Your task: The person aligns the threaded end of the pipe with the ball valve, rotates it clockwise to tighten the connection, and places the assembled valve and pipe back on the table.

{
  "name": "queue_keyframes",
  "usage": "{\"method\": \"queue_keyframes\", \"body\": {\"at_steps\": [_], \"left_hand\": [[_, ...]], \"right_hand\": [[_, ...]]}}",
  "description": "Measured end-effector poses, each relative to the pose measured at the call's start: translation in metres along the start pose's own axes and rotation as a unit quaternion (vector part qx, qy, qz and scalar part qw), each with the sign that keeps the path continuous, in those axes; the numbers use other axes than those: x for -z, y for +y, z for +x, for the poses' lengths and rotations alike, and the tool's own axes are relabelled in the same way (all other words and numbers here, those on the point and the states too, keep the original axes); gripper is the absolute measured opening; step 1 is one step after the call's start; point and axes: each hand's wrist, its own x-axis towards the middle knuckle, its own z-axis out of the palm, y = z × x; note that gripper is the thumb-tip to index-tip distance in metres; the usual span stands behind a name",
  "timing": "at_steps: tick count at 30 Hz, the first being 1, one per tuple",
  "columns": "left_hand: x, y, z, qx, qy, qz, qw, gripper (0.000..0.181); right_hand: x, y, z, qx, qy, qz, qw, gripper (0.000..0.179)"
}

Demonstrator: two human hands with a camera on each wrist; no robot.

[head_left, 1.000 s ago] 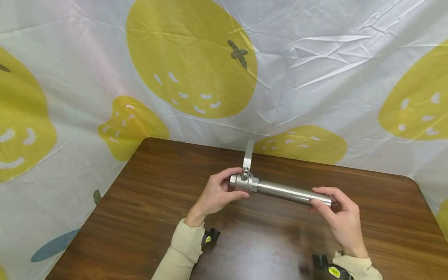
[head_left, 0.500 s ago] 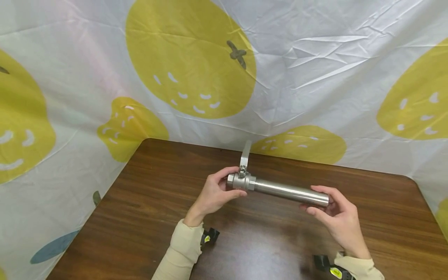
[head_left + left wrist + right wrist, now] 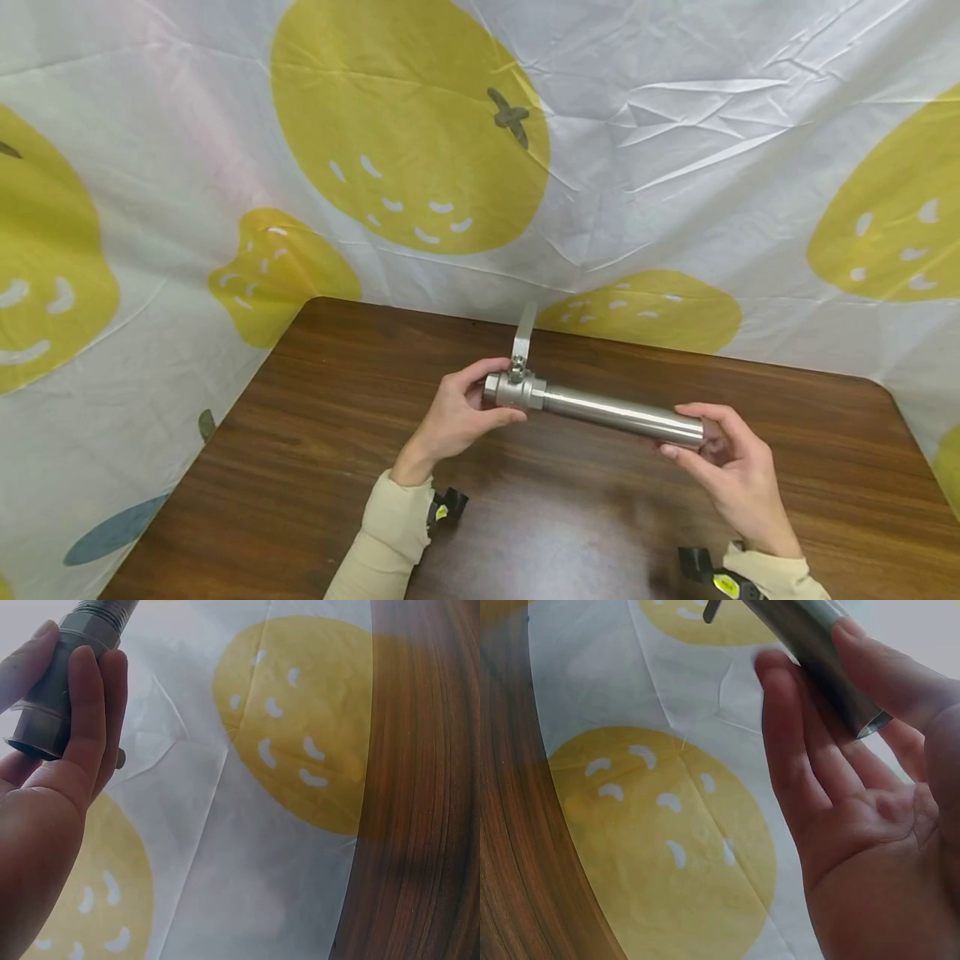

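Note:
A silvery ball valve (image 3: 514, 390) with a flat lever handle (image 3: 525, 330) is joined end to end with a smooth metal pipe (image 3: 615, 412). Both are held up over the table, nearly level, sloping slightly down to the right in the head view. My left hand (image 3: 459, 415) grips the valve body between thumb and fingers. At the pipe's far right end, my right hand (image 3: 738, 467) holds it with thumb below and fingers around the back. Some screw threads (image 3: 105, 611) show beside the valve's hex end in the left wrist view. The open pipe end (image 3: 873, 724) faces the right palm.
A brown wood-grain table (image 3: 315, 433) lies beneath the hands. White cloth with yellow fruit prints (image 3: 412, 125) hangs behind its back edge and along the left side. Dark wrist-camera mounts (image 3: 450, 506) sit at both wrists.
The valve and pipe have shifted slightly left. My right fingers and thumb have slid around the pipe's end and settled in a new hold. The left hand keeps its grip on the valve.

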Motion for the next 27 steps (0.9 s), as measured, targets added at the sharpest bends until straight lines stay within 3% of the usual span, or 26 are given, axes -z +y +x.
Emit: {"method": "queue_keyframes", "body": {"at_steps": [2,5,7,19,27], "left_hand": [[-0.0001,-0.0005,-0.0001,0.0,0.0,0.0,1.0,0.059],[-0.0004,-0.001,0.0002,-0.001,0.0,-0.002,1.0,0.059],[-0.0008,-0.0012,0.0006,-0.002,-0.001,-0.002,1.0,0.059],[-0.0006,-0.0029,0.0013,-0.004,-0.007,0.002,1.0,0.06],[-0.0021,-0.0021,0.0006,-0.007,-0.003,0.017,0.9998,0.058]], "right_hand": [[-0.0004,0.0013,0.0015,0.019,0.001,0.02,0.9996,0.053],[-0.0008,0.0039,0.0041,0.056,-0.015,0.097,0.9936,0.053],[-0.001,0.0044,0.0048,0.068,-0.011,0.106,0.992,0.053],[-0.0002,0.0033,0.0038,0.068,0.002,0.098,0.9928,0.05],[-0.0008,0.0007,0.0021,0.041,0.016,0.066,0.9969,0.051]]}}
